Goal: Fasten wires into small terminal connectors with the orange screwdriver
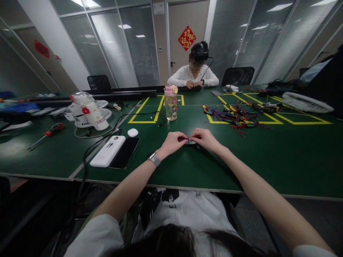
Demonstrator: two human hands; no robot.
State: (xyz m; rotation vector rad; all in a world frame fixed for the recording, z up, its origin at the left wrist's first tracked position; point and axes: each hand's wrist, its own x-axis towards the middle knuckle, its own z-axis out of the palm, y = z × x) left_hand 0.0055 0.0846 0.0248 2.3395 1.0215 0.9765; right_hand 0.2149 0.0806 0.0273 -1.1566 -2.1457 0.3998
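Both hands meet over the near edge of the green surface (241, 167): my left hand (173, 142) and right hand (206, 139) each pinch the red cord (184, 138). I judge short, tight pinches keep it taut.

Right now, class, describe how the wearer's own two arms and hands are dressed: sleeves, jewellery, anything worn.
Both arms are bare from short white sleeves down. The left sleeve shows at the lower left, the right sleeve at the lower right. The left wrist carries a watch with a silver metal band. The left hand and right hand wear no gloves; rings cannot be made out.
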